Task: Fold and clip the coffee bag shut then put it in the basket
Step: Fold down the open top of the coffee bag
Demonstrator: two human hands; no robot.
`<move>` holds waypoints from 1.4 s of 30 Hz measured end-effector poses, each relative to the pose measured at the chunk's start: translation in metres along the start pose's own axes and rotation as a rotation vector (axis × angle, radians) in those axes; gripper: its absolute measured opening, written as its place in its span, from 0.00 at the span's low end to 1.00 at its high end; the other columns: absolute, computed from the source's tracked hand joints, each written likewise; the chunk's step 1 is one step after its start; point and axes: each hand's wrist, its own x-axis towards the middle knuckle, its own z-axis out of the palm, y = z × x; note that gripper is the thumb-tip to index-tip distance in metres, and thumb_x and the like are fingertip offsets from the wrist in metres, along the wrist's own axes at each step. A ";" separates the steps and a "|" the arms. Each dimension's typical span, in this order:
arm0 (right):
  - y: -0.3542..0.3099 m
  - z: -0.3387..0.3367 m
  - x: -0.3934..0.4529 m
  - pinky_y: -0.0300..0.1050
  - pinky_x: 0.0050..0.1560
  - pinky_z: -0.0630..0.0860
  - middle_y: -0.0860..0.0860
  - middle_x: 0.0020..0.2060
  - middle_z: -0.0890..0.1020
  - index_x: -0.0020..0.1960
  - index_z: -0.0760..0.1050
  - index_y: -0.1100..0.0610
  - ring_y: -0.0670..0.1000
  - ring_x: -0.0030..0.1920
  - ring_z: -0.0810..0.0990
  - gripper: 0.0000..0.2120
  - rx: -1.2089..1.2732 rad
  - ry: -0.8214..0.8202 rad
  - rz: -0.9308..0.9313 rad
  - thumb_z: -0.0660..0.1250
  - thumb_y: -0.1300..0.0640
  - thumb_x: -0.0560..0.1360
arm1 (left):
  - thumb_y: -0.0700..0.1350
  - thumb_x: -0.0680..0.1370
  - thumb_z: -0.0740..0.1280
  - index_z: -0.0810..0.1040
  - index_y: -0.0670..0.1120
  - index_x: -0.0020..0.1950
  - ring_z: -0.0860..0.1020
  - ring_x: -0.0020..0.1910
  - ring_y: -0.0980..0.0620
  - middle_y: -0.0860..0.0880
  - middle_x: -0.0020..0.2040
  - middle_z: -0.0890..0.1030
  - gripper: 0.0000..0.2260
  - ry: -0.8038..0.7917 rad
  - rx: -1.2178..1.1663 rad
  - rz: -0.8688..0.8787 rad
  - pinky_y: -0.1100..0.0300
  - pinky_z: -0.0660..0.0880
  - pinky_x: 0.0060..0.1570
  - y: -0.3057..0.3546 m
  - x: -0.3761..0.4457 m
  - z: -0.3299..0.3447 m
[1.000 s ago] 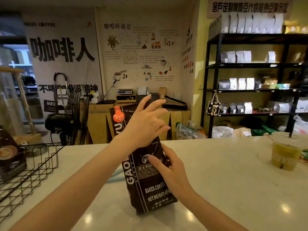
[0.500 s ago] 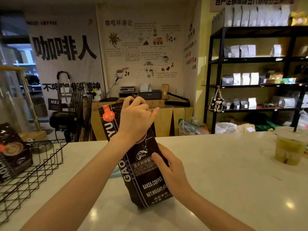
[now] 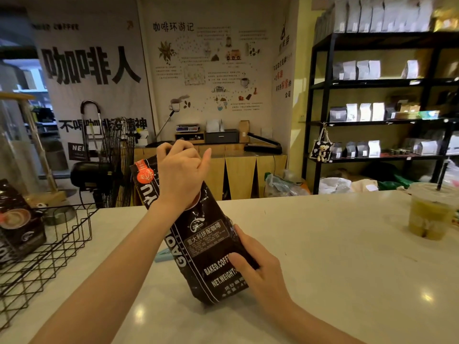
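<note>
Over at the left edge of the counter (image 3: 323, 244) sits the wire basket (image 3: 49, 244), open side up and already holding one dark coffee pack (image 3: 17, 232), so that is where this one should end up; it is near enough that I judge a short carry will do. Just right of it, poking out from behind the bag, there's a pale blue something lying flat on the counter (image 3: 161, 255), possibly the clip, though too little shows to be sure. Now my left hand (image 3: 181, 175), up at the top of the coffee bag (image 3: 206, 242): fingers curled over the upper edge and closed tight on it, pinching the loose top so I can roll it down, I'd say the fold is only starting. The bag leans to the left, base planted near the counter's front middle, top tipped toward the basket side, because I'm pulling the mouth over while the bottom stays put. That's the job of my right hand (image 3: 255, 264), low on the bag's right side, thumb on the printed face, fingers wrapped behind, clasping it so it can't skid. Far right, near the edge, an iced drink cup (image 3: 429, 214) stands well apart, safely out of the way.
</note>
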 end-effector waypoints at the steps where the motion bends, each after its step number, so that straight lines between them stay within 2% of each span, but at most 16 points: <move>1: 0.000 0.000 -0.001 0.28 0.48 0.74 0.33 0.56 0.76 0.61 0.66 0.35 0.37 0.57 0.76 0.19 -0.009 0.003 -0.013 0.64 0.45 0.72 | 0.47 0.76 0.61 0.79 0.41 0.28 0.77 0.39 0.51 0.47 0.26 0.81 0.20 0.017 -0.004 -0.016 0.55 0.60 0.50 -0.002 -0.001 0.000; 4: 0.005 0.002 -0.006 0.30 0.52 0.75 0.35 0.61 0.75 0.64 0.65 0.35 0.38 0.61 0.73 0.23 -0.055 0.013 -0.037 0.60 0.35 0.70 | 0.46 0.77 0.61 0.79 0.41 0.27 0.75 0.39 0.53 0.47 0.26 0.80 0.20 0.073 -0.024 -0.032 0.55 0.60 0.50 -0.004 -0.003 0.002; 6: 0.009 0.000 -0.009 0.33 0.56 0.75 0.36 0.64 0.72 0.64 0.63 0.32 0.39 0.63 0.71 0.24 -0.110 0.014 -0.038 0.57 0.32 0.69 | 0.45 0.76 0.62 0.78 0.41 0.26 0.74 0.39 0.55 0.47 0.25 0.80 0.20 0.111 -0.051 -0.003 0.55 0.61 0.50 0.000 -0.002 0.003; 10: 0.002 -0.005 -0.006 0.28 0.53 0.73 0.29 0.63 0.68 0.63 0.57 0.26 0.37 0.63 0.70 0.23 -0.196 -0.051 -0.059 0.57 0.31 0.68 | 0.44 0.76 0.63 0.78 0.41 0.25 0.73 0.39 0.56 0.47 0.24 0.80 0.19 0.150 -0.098 0.069 0.55 0.61 0.49 0.003 0.001 -0.001; 12: -0.006 -0.005 -0.001 0.29 0.52 0.74 0.26 0.60 0.68 0.62 0.56 0.25 0.36 0.62 0.71 0.25 -0.152 -0.105 -0.043 0.61 0.34 0.68 | 0.44 0.76 0.63 0.78 0.41 0.25 0.73 0.39 0.56 0.47 0.24 0.80 0.19 0.156 -0.116 0.078 0.55 0.61 0.49 0.005 0.001 -0.004; 15: -0.009 -0.002 0.004 0.37 0.54 0.77 0.37 0.63 0.71 0.65 0.58 0.31 0.41 0.62 0.73 0.30 -0.085 -0.153 -0.050 0.68 0.43 0.68 | 0.44 0.76 0.62 0.77 0.40 0.24 0.73 0.39 0.55 0.47 0.24 0.79 0.20 0.172 -0.120 0.086 0.55 0.61 0.49 0.011 0.000 -0.007; 17: -0.009 0.000 0.004 0.36 0.54 0.77 0.41 0.63 0.72 0.65 0.60 0.32 0.42 0.62 0.73 0.28 -0.071 -0.151 -0.049 0.68 0.47 0.70 | 0.44 0.76 0.61 0.77 0.40 0.24 0.73 0.39 0.55 0.47 0.24 0.79 0.21 0.187 -0.111 0.092 0.55 0.61 0.49 0.010 0.001 -0.006; 21: -0.006 -0.001 0.002 0.39 0.55 0.77 0.42 0.64 0.71 0.66 0.65 0.38 0.42 0.62 0.73 0.25 -0.026 -0.151 -0.016 0.67 0.49 0.71 | 0.43 0.76 0.61 0.77 0.41 0.24 0.72 0.39 0.55 0.48 0.24 0.79 0.21 0.194 -0.100 0.155 0.54 0.61 0.48 0.012 0.004 -0.005; 23: -0.007 -0.004 0.001 0.36 0.54 0.77 0.41 0.64 0.70 0.67 0.65 0.42 0.40 0.62 0.72 0.24 -0.014 -0.173 -0.007 0.67 0.52 0.73 | 0.43 0.75 0.63 0.77 0.42 0.23 0.72 0.39 0.55 0.48 0.24 0.79 0.20 0.179 -0.101 0.213 0.54 0.61 0.48 0.017 0.006 -0.005; 28: -0.008 -0.007 0.001 0.39 0.57 0.76 0.38 0.65 0.69 0.67 0.57 0.35 0.42 0.64 0.71 0.29 -0.097 -0.193 -0.027 0.66 0.50 0.73 | 0.44 0.75 0.64 0.78 0.43 0.24 0.73 0.41 0.55 0.50 0.24 0.80 0.19 0.124 -0.052 0.313 0.54 0.61 0.51 0.020 0.011 -0.011; 31: -0.009 -0.006 0.000 0.37 0.58 0.75 0.38 0.64 0.69 0.67 0.55 0.36 0.39 0.63 0.71 0.30 -0.101 -0.183 -0.032 0.67 0.51 0.73 | 0.47 0.75 0.63 0.80 0.45 0.26 0.78 0.41 0.54 0.51 0.26 0.81 0.18 -0.010 -0.013 0.460 0.54 0.61 0.56 0.026 0.017 -0.015; 35: -0.007 -0.008 -0.002 0.35 0.58 0.74 0.36 0.64 0.69 0.69 0.59 0.40 0.40 0.65 0.69 0.29 -0.090 -0.166 -0.032 0.68 0.51 0.72 | 0.52 0.78 0.51 0.80 0.47 0.29 0.80 0.40 0.53 0.51 0.28 0.82 0.25 -0.396 0.039 0.683 0.53 0.57 0.65 0.032 0.034 -0.020; 37: -0.007 -0.009 -0.004 0.33 0.57 0.74 0.38 0.66 0.69 0.69 0.60 0.42 0.39 0.65 0.69 0.29 -0.088 -0.158 -0.032 0.68 0.52 0.72 | 0.55 0.77 0.43 0.79 0.47 0.31 0.79 0.38 0.53 0.51 0.30 0.81 0.29 -0.616 0.118 0.742 0.54 0.54 0.68 0.035 0.043 -0.023; 38: -0.008 -0.009 -0.004 0.32 0.57 0.73 0.40 0.67 0.69 0.69 0.60 0.43 0.38 0.65 0.69 0.29 -0.086 -0.156 -0.033 0.68 0.53 0.72 | 0.56 0.77 0.41 0.78 0.47 0.31 0.78 0.36 0.53 0.51 0.29 0.80 0.30 -0.678 0.151 0.770 0.53 0.55 0.68 0.037 0.046 -0.022; 40: -0.009 -0.009 -0.005 0.30 0.57 0.72 0.40 0.67 0.68 0.69 0.59 0.42 0.37 0.65 0.69 0.29 -0.084 -0.158 -0.035 0.68 0.53 0.72 | 0.56 0.76 0.41 0.76 0.47 0.29 0.76 0.31 0.52 0.51 0.27 0.77 0.30 -0.722 0.136 0.803 0.51 0.62 0.64 0.038 0.049 -0.022; 42: -0.009 -0.010 -0.006 0.32 0.57 0.73 0.39 0.66 0.71 0.68 0.60 0.42 0.38 0.65 0.70 0.29 -0.064 -0.167 -0.026 0.68 0.53 0.72 | 0.54 0.77 0.46 0.74 0.47 0.25 0.73 0.26 0.52 0.51 0.22 0.73 0.27 -0.677 0.071 0.816 0.52 0.68 0.57 0.036 0.048 -0.021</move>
